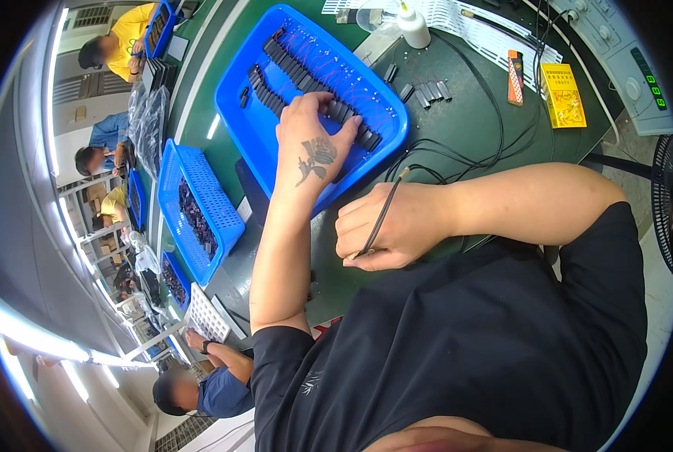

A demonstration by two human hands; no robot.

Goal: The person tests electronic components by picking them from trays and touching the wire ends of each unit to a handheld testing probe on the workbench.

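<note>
Many small black parts [291, 71] fill blue tray [235, 113]

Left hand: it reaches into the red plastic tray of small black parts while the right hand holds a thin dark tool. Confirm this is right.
Wrong on colour. In the head view the left hand reaches into a blue plastic tray of small black parts; the right hand does hold a thin dark tool.

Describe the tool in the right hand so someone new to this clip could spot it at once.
Start at the big blue tray of small black parts on the green workbench, where the left hand reaches in. Just below its near corner sits the right hand, gripping a thin dark pen-like tool. Unlike the loose black cables nearby, it is straight and rigid.
</note>
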